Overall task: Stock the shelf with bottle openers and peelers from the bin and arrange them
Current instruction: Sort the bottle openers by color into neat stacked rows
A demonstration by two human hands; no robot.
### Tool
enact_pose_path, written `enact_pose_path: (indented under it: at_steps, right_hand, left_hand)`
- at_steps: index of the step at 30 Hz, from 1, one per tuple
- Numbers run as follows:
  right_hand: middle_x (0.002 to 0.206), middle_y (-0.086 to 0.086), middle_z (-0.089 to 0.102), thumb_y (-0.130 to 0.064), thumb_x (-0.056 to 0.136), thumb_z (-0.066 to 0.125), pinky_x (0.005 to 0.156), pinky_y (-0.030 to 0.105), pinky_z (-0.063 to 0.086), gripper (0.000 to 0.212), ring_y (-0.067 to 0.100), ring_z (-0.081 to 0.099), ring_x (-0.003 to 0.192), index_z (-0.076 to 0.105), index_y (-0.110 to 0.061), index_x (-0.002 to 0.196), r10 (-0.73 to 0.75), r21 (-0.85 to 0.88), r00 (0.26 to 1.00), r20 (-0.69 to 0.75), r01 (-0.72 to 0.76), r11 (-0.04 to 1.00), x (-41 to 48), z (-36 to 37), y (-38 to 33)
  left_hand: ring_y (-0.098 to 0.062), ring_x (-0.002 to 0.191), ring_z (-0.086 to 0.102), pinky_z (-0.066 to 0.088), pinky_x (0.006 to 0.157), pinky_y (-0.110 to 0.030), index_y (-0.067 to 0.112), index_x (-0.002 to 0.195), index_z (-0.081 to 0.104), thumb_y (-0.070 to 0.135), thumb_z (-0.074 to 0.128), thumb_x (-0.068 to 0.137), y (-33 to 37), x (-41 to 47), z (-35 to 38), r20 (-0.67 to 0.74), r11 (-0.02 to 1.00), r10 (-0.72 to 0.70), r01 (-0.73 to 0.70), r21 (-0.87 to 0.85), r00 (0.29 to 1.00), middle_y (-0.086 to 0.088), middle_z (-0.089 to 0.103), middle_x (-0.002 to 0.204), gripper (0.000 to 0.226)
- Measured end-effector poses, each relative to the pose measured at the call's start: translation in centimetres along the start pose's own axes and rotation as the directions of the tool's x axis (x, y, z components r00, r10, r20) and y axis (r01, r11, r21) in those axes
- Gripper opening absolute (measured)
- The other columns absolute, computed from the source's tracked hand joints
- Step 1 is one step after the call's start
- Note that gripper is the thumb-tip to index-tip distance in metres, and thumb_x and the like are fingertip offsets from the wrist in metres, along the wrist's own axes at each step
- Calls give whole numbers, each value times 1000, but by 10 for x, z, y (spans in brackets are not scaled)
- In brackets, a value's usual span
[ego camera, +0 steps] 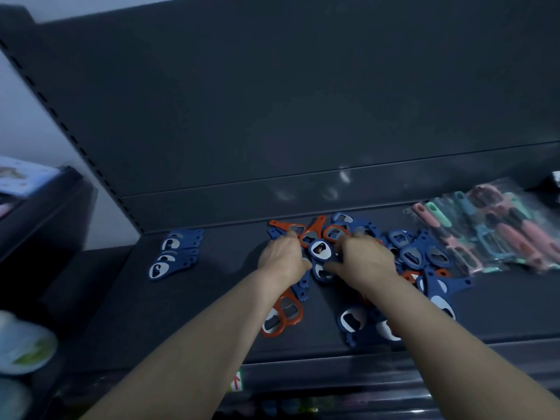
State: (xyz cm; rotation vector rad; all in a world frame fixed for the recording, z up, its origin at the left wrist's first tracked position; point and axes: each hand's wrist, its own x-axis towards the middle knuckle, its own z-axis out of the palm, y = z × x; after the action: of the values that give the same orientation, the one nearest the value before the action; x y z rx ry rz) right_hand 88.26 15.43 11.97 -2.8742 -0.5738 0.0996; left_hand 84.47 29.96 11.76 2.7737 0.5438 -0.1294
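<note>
Bottle openers [409, 256] heap on the dark shelf [209, 298] beneath left hand [283, 257] and right hand [365, 263], fingers curled, grip unclear.

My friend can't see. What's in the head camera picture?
A left hand and right hand dig in a jumbled pile of blue and orange bottle openers on a dark shelf. Neat blue openers lie left of it; bagged pastel peelers lie right.

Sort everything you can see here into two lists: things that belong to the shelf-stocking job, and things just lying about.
Job: shelf, neat row of blue openers, mixed pile of blue and orange openers, bagged peelers, left hand, right hand.
Lying about: blurry white and green round thing, pale printed pack at far left.
</note>
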Motion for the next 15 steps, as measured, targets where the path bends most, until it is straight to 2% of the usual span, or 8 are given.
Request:
enact_pose_path:
  at_steps: [3,5,6,9,12,13,15]
  right_hand:
    - [123,7,51,-43,84,65,87,35,44,50,25,48,118,54,-15,124,1,-54,1000,22,0,999,4,7,-1]
    - [121,8,51,-38,84,65,85,35,45,45,26,48,117,56,-12,121,16,-19,999,28,-16,1000,9,9,0]
    - [119,8,52,-38,83,66,80,34,44,43,26,50,114,59,-12,117,15,7,999,37,-15,1000,11,9,1]
    - [109,5,53,-44,82,67,70,31,40,37,25,55,106,62,-16,107,8,96,999,47,-12,995,11,4,5]
    - [96,2,54,-43,84,66,65,30,38,23,25,58,95,60,-20,88,-12,135,999,35,7,991,10,1,6]
    - [94,1,54,-41,85,65,65,30,37,22,26,58,95,57,-21,83,-16,140,1000,19,13,990,9,2,5]
    - [94,0,49,-39,86,64,68,30,37,22,27,56,99,51,-22,80,-20,164,999,-32,25,986,9,3,0]
  left_hand:
    - [-29,101,61,43,68,-33,11,123,42,29,77,79,9,6,-2,45,990,-105,109,-91,993,-8,60,113,60]
    - [-27,95,62,47,66,-32,12,118,45,24,82,73,10,10,-2,75,969,-160,171,-176,984,-7,60,109,60]
    - [-26,90,63,50,64,-32,12,111,50,22,82,71,10,11,-1,73,956,-181,193,-220,981,-6,62,103,52]
    - [-28,72,67,58,58,-35,12,78,61,13,69,76,3,15,2,28,912,-214,210,-352,976,-5,62,75,8]
    - [-25,55,52,47,50,-29,13,65,50,7,57,83,-9,16,1,33,776,-285,251,-578,958,-4,47,62,20]
    - [-22,54,49,46,51,-30,14,65,45,6,55,84,-14,15,0,35,723,-313,262,-639,949,-4,46,63,23]
    - [-18,59,55,52,53,-29,14,74,48,5,53,88,-24,9,-9,48,631,-341,266,-729,939,-7,55,73,17]
